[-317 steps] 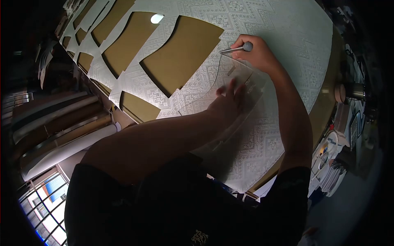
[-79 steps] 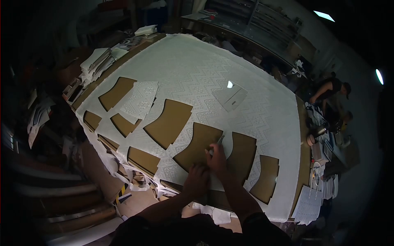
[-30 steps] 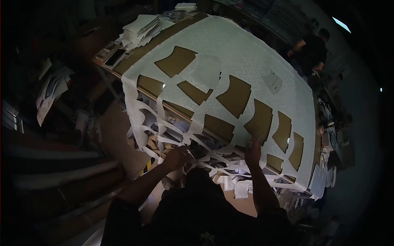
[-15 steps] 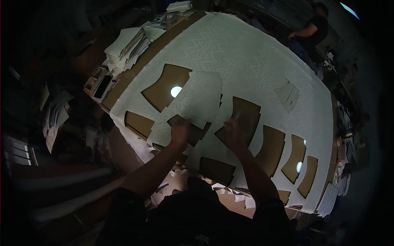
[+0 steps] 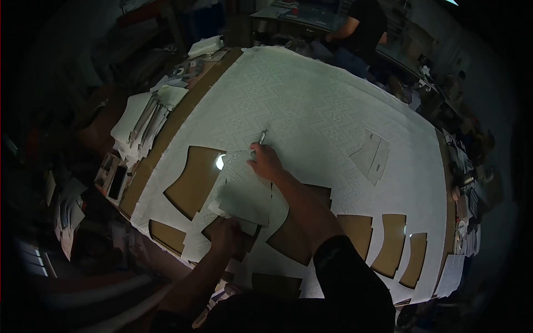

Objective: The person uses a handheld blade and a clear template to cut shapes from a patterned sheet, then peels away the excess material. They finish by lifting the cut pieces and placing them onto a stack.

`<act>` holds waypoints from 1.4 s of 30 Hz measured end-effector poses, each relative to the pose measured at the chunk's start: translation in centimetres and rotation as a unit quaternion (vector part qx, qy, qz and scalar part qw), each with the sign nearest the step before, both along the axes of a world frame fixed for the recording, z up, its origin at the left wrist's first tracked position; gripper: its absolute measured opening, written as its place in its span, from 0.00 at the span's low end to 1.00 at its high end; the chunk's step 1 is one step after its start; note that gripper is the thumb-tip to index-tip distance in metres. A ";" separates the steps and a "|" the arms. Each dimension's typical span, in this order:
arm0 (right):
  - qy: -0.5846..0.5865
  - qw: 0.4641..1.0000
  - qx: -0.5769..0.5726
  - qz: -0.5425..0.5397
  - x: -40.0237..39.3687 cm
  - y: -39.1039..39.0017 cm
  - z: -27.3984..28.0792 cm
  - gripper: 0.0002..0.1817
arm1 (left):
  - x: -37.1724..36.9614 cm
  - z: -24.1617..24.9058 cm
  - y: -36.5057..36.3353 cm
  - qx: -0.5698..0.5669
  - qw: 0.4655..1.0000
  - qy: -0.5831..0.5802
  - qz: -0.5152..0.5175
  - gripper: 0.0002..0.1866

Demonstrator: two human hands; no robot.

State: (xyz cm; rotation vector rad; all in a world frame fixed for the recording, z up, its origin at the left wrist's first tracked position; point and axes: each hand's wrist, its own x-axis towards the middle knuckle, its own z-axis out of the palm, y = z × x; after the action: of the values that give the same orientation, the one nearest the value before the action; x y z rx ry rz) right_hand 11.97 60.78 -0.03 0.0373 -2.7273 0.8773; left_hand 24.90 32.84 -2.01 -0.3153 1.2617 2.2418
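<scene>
A white sheet with a faint zigzag pattern covers the table, and shaped cut-outs in it show brown board beneath. On it, in the middle, lies a plain pale panel. My left hand is closed at the panel's near edge, its fingertips partly hidden in shadow. Past the panel's far end, my right hand grips a slim silver knife, its tip pointing away from me over the patterned sheet.
A pale template lies on the right. Stacked paper patterns and a box line the left edge; papers and tools line the right. Beyond the far edge stands another person.
My right hand has moved forward with the knife, from beside the panel to beyond its far end. My left hand stays by the panel's near edge. The camera view has tilted upward.
</scene>
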 end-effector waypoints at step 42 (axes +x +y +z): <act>0.099 0.895 -0.362 -0.240 15.6 -24.3 1.2 0.26 | -14.1 5.3 -19.8 -0.208 0.861 0.442 -0.141 0.31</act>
State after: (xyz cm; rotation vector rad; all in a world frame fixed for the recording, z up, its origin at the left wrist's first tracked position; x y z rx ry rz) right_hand 27.56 36.50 1.17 -0.6252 -1.9268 1.5412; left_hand 10.78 13.07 3.31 0.8076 2.0846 1.8496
